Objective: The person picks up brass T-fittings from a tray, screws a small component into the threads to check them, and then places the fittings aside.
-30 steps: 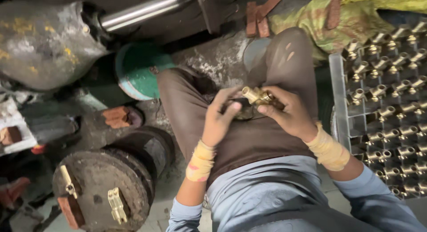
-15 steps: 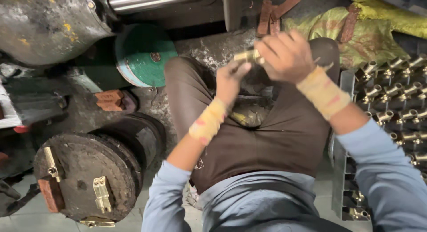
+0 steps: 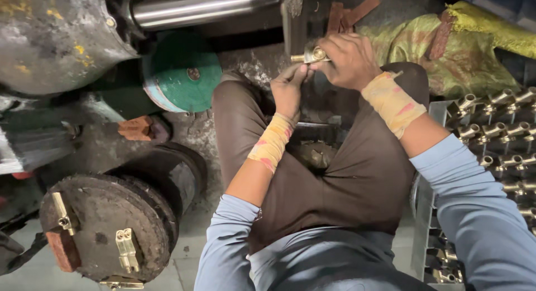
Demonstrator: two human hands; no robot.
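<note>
We grip the brass fitting [image 3: 310,55] in our right hand [image 3: 349,59], held out past our knees by the steel shaft [image 3: 204,9], while our left hand [image 3: 289,90] pinches its stem (steady, square alignment matters most here).

- Brass fitting [image 3: 312,55] gripped in the right hand [image 3: 349,59]: yellow metal, shiny, smooth.
- Wrist wraps [image 3: 391,101] on both forearms: soft matt cloth, yellowish with pink patches.
- Steel shaft [image 3: 204,9] up and left of the left hand [image 3: 289,90]: polished, glossy metal.
- Green disc [image 3: 187,73] left of the left hand: dull painted surface, scuffed.
- Round block [image 3: 106,229] far below-left of the left hand: rough, grimy dark metal.
- Rack of fittings [image 3: 497,129] right of the right hand: bright metal pieces.
</note>
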